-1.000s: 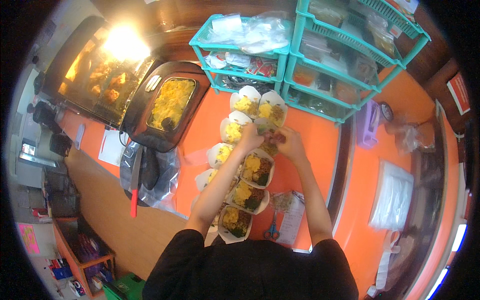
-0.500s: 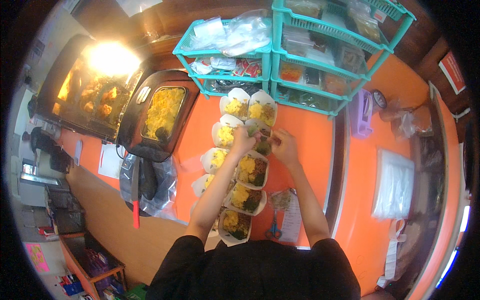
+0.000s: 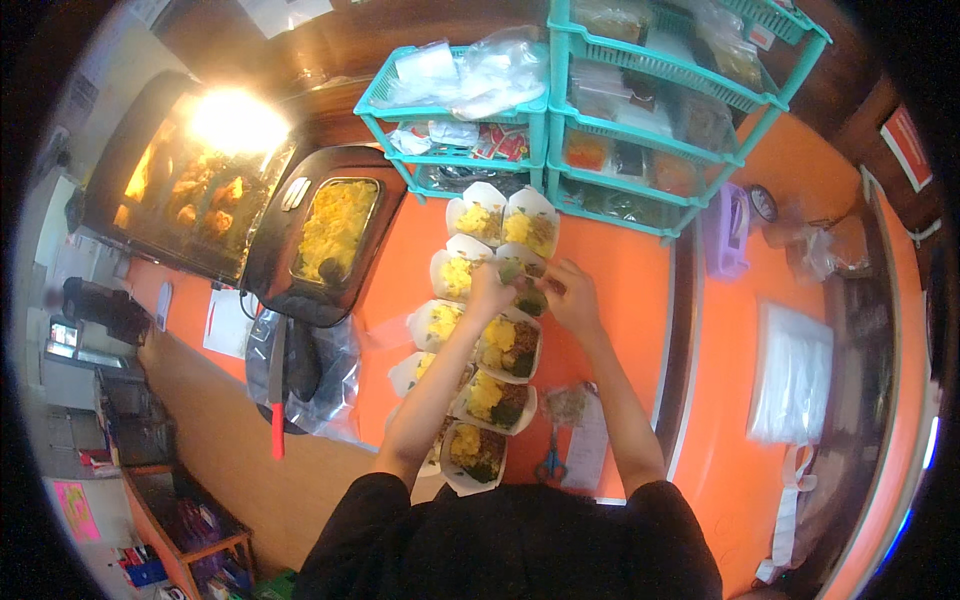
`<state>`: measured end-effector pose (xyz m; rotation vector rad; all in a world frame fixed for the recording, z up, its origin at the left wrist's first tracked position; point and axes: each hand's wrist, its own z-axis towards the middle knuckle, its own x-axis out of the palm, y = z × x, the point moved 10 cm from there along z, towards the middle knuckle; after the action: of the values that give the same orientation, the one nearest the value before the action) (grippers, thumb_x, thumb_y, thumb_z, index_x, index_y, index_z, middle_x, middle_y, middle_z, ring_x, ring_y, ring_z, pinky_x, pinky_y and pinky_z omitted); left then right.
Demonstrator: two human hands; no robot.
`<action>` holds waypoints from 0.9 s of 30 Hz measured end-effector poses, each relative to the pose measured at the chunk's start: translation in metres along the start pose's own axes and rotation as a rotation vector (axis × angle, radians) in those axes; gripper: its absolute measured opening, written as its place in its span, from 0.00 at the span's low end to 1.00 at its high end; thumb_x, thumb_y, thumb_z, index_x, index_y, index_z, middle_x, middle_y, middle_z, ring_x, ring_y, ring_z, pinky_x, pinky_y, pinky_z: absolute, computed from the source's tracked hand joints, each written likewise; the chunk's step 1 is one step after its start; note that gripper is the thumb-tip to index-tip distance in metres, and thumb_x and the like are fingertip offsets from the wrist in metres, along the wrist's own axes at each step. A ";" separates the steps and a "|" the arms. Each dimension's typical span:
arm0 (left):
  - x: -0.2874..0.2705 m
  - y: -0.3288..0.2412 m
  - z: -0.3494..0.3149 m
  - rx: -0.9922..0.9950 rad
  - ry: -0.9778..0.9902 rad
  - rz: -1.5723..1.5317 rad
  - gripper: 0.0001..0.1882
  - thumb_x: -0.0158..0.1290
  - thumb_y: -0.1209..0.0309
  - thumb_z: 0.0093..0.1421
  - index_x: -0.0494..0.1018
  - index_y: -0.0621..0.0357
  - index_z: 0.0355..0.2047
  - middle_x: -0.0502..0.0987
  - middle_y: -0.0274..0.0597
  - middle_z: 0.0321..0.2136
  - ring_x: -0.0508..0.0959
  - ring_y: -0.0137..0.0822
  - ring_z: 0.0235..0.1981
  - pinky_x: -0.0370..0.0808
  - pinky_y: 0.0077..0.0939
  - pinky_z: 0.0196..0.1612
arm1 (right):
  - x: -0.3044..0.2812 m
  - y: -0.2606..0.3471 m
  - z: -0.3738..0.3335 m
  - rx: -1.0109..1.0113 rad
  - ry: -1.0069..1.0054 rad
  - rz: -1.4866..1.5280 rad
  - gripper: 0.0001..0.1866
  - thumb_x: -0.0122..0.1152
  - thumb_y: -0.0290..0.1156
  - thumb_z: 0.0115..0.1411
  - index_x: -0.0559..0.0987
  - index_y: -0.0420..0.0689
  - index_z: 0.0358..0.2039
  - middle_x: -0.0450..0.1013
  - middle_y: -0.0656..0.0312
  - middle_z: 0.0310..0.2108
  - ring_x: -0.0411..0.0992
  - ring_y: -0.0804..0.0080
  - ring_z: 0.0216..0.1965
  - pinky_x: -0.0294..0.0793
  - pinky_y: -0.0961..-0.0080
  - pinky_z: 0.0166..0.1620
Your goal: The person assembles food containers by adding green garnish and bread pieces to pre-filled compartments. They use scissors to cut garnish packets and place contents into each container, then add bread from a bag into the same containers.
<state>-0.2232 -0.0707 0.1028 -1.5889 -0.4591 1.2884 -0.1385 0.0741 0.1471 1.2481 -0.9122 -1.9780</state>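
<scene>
Two columns of open white paper food boxes run down the orange table, filled with yellow rice, brown shreds and dark greens. My left hand (image 3: 488, 293) is closed over the third row, pinching a small greenish piece (image 3: 511, 271) that looks like a packet. Just to its right, my right hand (image 3: 572, 297) has its fingertips pinched together; what they hold is too small to make out. Between and under both hands lies a partly hidden food box (image 3: 528, 300). Nearer to me stand a filled box (image 3: 508, 345) and another filled box (image 3: 472, 455).
A dark cooker (image 3: 335, 235) of yellow rice stands left, beside a lit glass food case (image 3: 190, 190). A red-handled knife (image 3: 277, 400) lies on plastic. Teal racks (image 3: 640, 140) rise at the back. Scissors (image 3: 551, 460) and paper (image 3: 585, 445) lie near my right forearm.
The whole view has shifted slightly. Both hands stay over the same box, with my right fingers moved a little; the boxes keep their places.
</scene>
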 end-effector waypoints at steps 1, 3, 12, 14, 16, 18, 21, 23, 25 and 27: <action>0.000 0.002 0.000 0.007 -0.003 -0.011 0.12 0.64 0.72 0.51 0.82 0.61 0.36 0.82 0.55 0.32 0.83 0.51 0.35 0.77 0.39 0.39 | 0.003 -0.005 0.000 0.028 0.002 0.052 0.05 0.65 0.26 0.54 0.77 0.42 0.29 0.70 0.55 0.28 0.73 0.53 0.28 0.70 0.59 0.31; 0.003 0.005 0.001 0.054 -0.032 0.016 0.12 0.60 0.77 0.50 0.81 0.62 0.37 0.83 0.51 0.30 0.83 0.42 0.32 0.77 0.36 0.36 | 0.001 -0.005 -0.003 -0.016 -0.070 -0.006 0.05 0.65 0.25 0.54 0.76 0.40 0.29 0.70 0.54 0.28 0.73 0.54 0.28 0.71 0.61 0.31; 0.009 0.023 -0.005 -0.136 -0.088 0.321 0.19 0.62 0.67 0.47 0.78 0.64 0.39 0.78 0.63 0.38 0.76 0.60 0.43 0.72 0.51 0.51 | 0.001 0.008 -0.002 -0.102 -0.025 -0.014 0.06 0.62 0.23 0.59 0.81 0.38 0.38 0.78 0.53 0.38 0.77 0.58 0.40 0.76 0.68 0.45; -0.002 0.005 -0.006 -0.017 -0.201 0.278 0.20 0.64 0.64 0.48 0.77 0.66 0.37 0.78 0.62 0.34 0.79 0.57 0.39 0.77 0.48 0.44 | -0.009 0.015 -0.001 -0.179 -0.044 -0.124 0.09 0.63 0.25 0.56 0.80 0.39 0.38 0.77 0.53 0.35 0.76 0.57 0.39 0.74 0.66 0.43; -0.011 -0.002 -0.010 0.096 -0.289 0.103 0.16 0.64 0.65 0.49 0.78 0.67 0.30 0.79 0.62 0.31 0.80 0.57 0.35 0.77 0.48 0.41 | -0.005 0.001 0.002 -0.099 0.066 -0.085 0.09 0.64 0.22 0.53 0.79 0.38 0.36 0.77 0.53 0.33 0.76 0.61 0.35 0.74 0.68 0.38; -0.012 0.004 -0.009 0.091 -0.305 0.098 0.15 0.64 0.66 0.49 0.77 0.68 0.29 0.78 0.62 0.29 0.80 0.58 0.32 0.77 0.47 0.39 | -0.002 -0.011 0.001 -0.046 0.094 -0.128 0.08 0.63 0.20 0.50 0.77 0.37 0.32 0.75 0.53 0.29 0.75 0.60 0.30 0.73 0.67 0.35; 0.002 0.020 -0.004 -0.003 -0.218 0.054 0.14 0.64 0.69 0.47 0.78 0.68 0.29 0.77 0.65 0.30 0.79 0.60 0.36 0.77 0.46 0.40 | 0.003 -0.023 -0.005 -0.006 0.092 -0.184 0.06 0.61 0.18 0.47 0.73 0.37 0.27 0.71 0.54 0.24 0.71 0.57 0.25 0.70 0.63 0.31; -0.002 0.012 -0.008 0.082 -0.318 0.122 0.15 0.65 0.68 0.46 0.77 0.70 0.26 0.77 0.63 0.25 0.81 0.58 0.30 0.78 0.45 0.36 | 0.005 -0.025 -0.010 0.012 0.074 -0.177 0.07 0.61 0.18 0.46 0.71 0.37 0.24 0.69 0.54 0.21 0.69 0.56 0.23 0.68 0.62 0.29; 0.000 0.013 -0.007 0.083 -0.326 0.104 0.15 0.65 0.68 0.46 0.77 0.70 0.26 0.78 0.63 0.25 0.81 0.58 0.31 0.78 0.45 0.36 | 0.007 -0.014 -0.012 -0.047 0.060 -0.213 0.07 0.62 0.19 0.46 0.71 0.37 0.24 0.67 0.53 0.21 0.69 0.54 0.23 0.68 0.62 0.28; 0.002 0.014 -0.005 0.094 -0.306 0.090 0.14 0.64 0.69 0.46 0.77 0.69 0.26 0.78 0.63 0.25 0.81 0.57 0.31 0.78 0.45 0.36 | 0.004 -0.005 -0.011 -0.051 0.021 -0.228 0.08 0.62 0.20 0.46 0.71 0.37 0.24 0.67 0.53 0.21 0.69 0.52 0.24 0.68 0.62 0.29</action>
<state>-0.2220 -0.0770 0.0892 -1.3524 -0.5120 1.6081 -0.1306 0.0712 0.1374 1.3929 -0.7316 -2.1441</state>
